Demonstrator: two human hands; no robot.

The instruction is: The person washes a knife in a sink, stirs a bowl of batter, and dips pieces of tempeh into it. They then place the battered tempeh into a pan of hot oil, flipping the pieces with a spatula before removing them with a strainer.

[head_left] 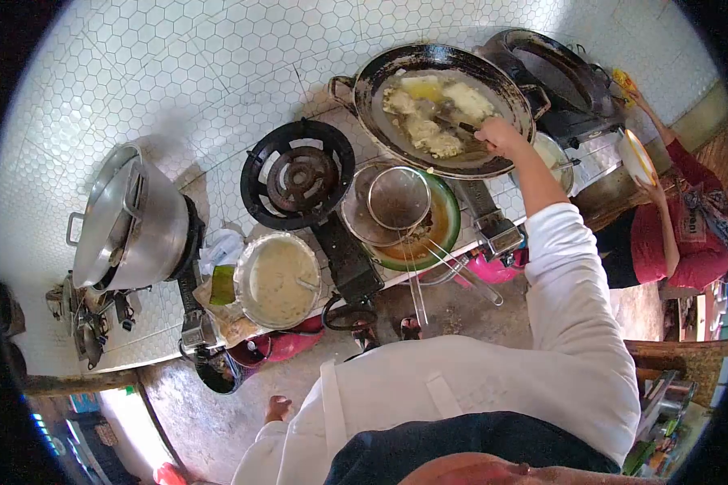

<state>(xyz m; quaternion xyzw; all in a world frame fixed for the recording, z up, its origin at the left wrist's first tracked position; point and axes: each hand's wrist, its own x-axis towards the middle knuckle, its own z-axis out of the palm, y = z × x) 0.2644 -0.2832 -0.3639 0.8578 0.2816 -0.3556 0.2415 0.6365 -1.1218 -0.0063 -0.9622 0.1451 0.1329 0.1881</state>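
Observation:
My right hand (pixel 501 136) is closed around the dark handle of a spatula (pixel 466 127), reaching over a large black wok (pixel 365 97). The spatula's far end is among pale battered pieces (pixel 433 136) frying in oil, and its shape is hard to make out. A piece of yellow-green leaf (pixel 421 87) lies near the wok's back. Low at my side, away from the stove, my left hand (pixel 278 408) hangs with nothing visible in it, its fingers loosely bent. Nearest it on the counter stands a pot of pale batter (pixel 281 279) with a utensil handle in it.
Wire strainers (pixel 399 198) rest over a green-rimmed basin (pixel 449 218) before the wok. Left of them are a bare burner (pixel 301 174) and a big metal pot (pixel 158 222). Another dark pan (pixel 546 69) stands right. A person in red (pixel 679 242) holds a plate (pixel 638 158) there.

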